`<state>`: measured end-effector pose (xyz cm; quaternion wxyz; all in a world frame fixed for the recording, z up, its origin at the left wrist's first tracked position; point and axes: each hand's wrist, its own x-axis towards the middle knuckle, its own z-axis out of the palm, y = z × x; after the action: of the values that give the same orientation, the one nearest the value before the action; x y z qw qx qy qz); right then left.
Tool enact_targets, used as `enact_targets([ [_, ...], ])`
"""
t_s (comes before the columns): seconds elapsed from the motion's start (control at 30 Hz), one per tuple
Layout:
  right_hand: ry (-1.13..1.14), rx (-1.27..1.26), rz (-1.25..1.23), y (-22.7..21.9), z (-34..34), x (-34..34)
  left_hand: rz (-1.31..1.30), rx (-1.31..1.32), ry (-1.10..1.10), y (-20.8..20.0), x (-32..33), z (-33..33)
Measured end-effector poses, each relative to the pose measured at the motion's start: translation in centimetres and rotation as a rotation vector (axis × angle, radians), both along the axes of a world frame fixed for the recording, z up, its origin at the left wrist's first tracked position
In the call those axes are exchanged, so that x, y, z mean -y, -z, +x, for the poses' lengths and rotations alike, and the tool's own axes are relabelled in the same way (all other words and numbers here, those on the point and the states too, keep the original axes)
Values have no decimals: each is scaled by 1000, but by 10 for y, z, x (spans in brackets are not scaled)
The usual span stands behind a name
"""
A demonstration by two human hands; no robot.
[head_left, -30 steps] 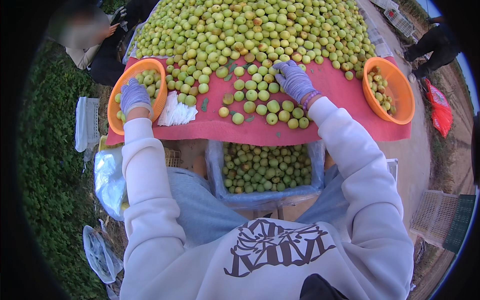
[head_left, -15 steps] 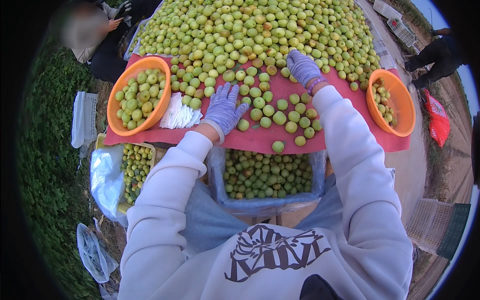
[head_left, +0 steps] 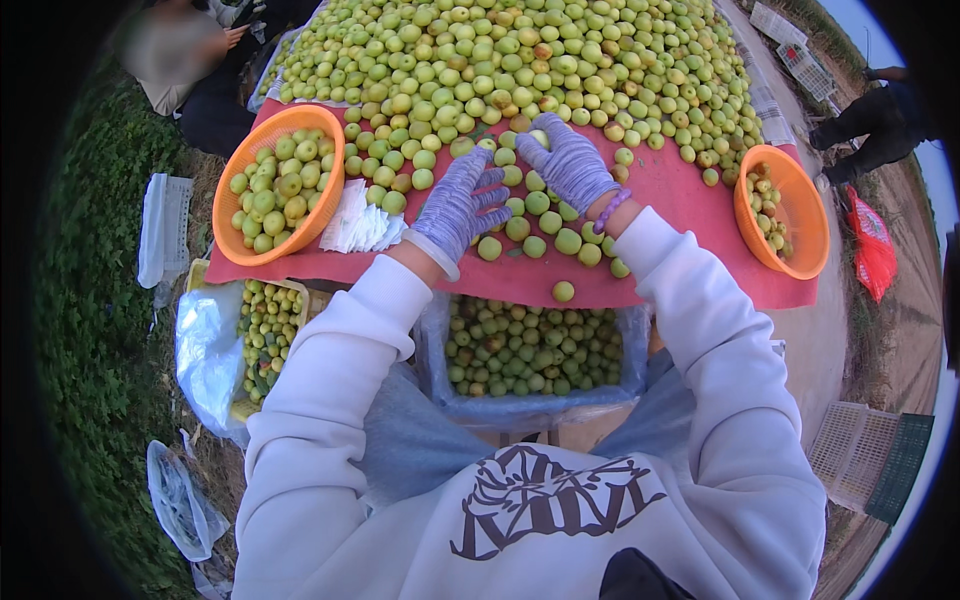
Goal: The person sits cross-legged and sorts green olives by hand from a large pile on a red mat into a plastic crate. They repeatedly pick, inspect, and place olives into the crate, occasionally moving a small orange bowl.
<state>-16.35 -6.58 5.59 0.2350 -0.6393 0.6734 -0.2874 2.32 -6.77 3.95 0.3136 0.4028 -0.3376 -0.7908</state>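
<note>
Left hand [head_left: 460,205] open, fingers spread, no fruit seen in it; right hand [head_left: 572,168] half curled at a green fruit [head_left: 540,138], grip on it unclear. Since half a second ago the right hand has come in beside the left, so both now work the same loose fruits [head_left: 535,247] on the red cloth [head_left: 690,245], below the heap [head_left: 560,65]. Fruits look round: no long axis or pointing direction readable.

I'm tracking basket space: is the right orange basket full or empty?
Partly full: fruit lies left in the basket; its right shows bare.
</note>
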Motion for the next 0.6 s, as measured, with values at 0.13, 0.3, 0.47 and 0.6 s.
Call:
enact_targets([
  [0.13,-84,-115,-319,17,81,-20,307,-400,-185,-7,-7,2],
  [0.3,-289,-212,-381,32,79,6,186,-96,-500,-11,22,50],
  [0.47,159,-480,2,40,-22,64,-1033,1352,-368,-33,70,148],
  [0.6,121,-552,116,68,-33,71,-884,1920,-305,-24,75,174],
])
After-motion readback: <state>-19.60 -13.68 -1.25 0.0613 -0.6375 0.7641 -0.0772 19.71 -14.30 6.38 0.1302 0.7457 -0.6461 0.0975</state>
